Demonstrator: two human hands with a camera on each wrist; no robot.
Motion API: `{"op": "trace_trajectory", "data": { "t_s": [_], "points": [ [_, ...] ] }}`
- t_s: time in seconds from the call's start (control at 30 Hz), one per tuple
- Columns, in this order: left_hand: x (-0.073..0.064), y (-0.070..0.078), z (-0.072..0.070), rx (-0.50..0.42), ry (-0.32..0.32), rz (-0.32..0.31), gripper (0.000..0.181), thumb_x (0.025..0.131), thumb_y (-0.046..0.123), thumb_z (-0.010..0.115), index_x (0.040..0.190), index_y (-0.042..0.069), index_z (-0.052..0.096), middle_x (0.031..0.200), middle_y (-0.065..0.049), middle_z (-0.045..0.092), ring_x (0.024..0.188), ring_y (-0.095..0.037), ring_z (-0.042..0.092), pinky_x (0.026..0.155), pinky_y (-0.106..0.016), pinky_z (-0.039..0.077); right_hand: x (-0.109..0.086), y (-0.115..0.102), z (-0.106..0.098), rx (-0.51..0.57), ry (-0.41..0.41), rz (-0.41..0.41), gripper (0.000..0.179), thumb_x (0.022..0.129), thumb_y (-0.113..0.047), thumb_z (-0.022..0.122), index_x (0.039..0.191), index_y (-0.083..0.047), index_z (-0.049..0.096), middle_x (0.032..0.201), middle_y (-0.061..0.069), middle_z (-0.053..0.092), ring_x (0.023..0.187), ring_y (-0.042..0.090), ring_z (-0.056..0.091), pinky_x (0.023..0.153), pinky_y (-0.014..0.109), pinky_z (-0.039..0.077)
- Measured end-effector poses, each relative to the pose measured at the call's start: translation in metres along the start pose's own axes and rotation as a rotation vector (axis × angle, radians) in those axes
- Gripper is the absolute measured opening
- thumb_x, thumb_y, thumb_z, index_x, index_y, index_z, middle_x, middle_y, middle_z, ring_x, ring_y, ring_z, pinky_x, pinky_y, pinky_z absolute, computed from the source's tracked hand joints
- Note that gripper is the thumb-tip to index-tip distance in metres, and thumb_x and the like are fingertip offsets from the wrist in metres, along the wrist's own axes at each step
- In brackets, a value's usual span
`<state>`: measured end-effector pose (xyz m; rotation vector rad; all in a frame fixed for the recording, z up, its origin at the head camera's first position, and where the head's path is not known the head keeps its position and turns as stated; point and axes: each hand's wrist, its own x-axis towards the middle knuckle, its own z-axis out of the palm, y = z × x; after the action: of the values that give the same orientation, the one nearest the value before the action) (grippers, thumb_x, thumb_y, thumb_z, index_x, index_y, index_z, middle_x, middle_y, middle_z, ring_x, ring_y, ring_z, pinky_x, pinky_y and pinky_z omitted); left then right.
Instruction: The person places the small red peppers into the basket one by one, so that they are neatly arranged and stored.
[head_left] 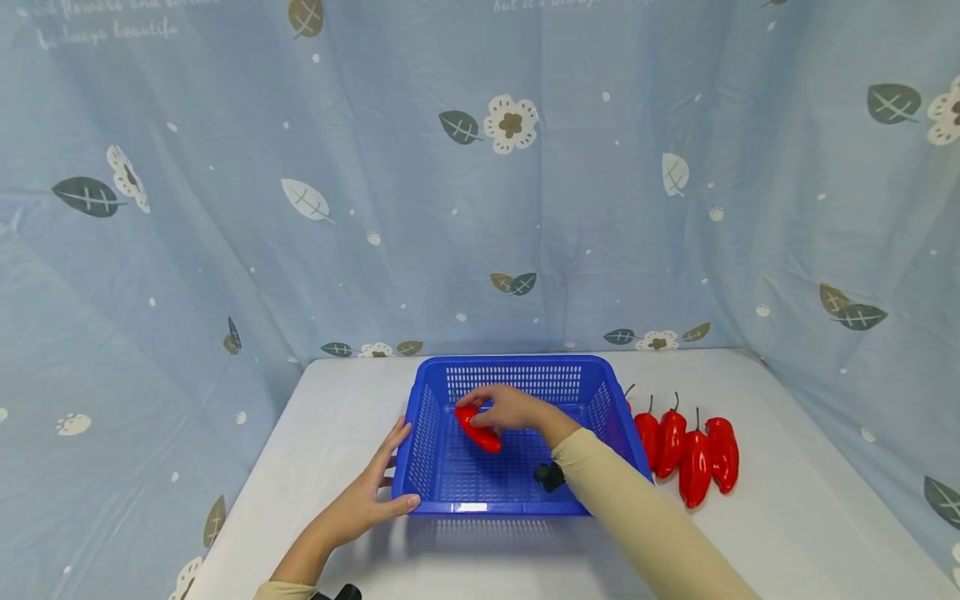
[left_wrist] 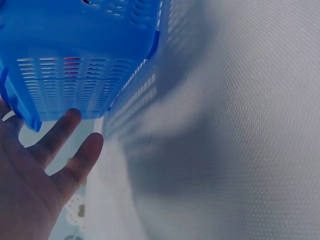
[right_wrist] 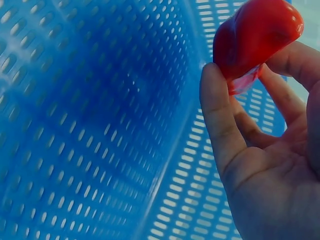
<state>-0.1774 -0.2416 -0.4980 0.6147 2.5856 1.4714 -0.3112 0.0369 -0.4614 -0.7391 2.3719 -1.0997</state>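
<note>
A glossy red chili pepper [head_left: 477,430] is pinched between the fingers and thumb of my right hand [head_left: 510,409], inside the blue plastic basket [head_left: 517,508]. The right wrist view shows this pepper [right_wrist: 257,35] close up, held above the basket's slotted bottom. At the basket's left side is my left hand [head_left: 365,497], its fingers spread along the rim and its thumb by the front left corner. In the left wrist view the left hand's fingers [left_wrist: 85,160] look extended beside the slotted wall, curled round nothing.
Right of the basket, several red peppers [head_left: 695,469] with dark stems lie side by side on the white table [head_left: 802,500]. One of them is partly hidden by the basket's right rim. A blue patterned curtain [head_left: 420,208] hangs behind the table and along both sides.
</note>
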Motion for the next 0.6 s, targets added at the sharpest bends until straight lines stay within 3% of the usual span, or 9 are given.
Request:
{"op": "trace_trajectory", "data": {
  "t_s": [0.3, 0.6],
  "points": [
    [0.002, 0.0, -0.001, 0.002, 0.002, -0.014, 0.099, 0.09, 0.022, 0.075, 0.165, 0.021, 0.01, 0.171, -0.009, -0.003, 0.138, -0.048, 0.038, 0.102, -0.061, 0.043, 0.007, -0.004, 0.007, -0.025, -0.011, 0.021, 0.037, 0.094, -0.014, 0.07, 0.13, -0.015, 0.07, 0.128, 0.015, 0.062, 0.101, 0.026, 0.061, 0.076, 0.036, 0.06],
    [0.003, -0.001, -0.002, -0.013, -0.007, -0.017, 0.1, 0.09, 0.023, 0.074, 0.165, 0.022, 0.009, 0.171, -0.009, -0.004, 0.138, -0.048, 0.038, 0.103, -0.062, 0.042, 0.017, -0.005, 0.017, 0.059, -0.045, 0.073, 0.038, 0.093, -0.007, 0.07, 0.131, -0.007, 0.067, 0.122, 0.019, 0.062, 0.091, 0.026, 0.065, 0.069, 0.039, 0.061]
  ]
}}
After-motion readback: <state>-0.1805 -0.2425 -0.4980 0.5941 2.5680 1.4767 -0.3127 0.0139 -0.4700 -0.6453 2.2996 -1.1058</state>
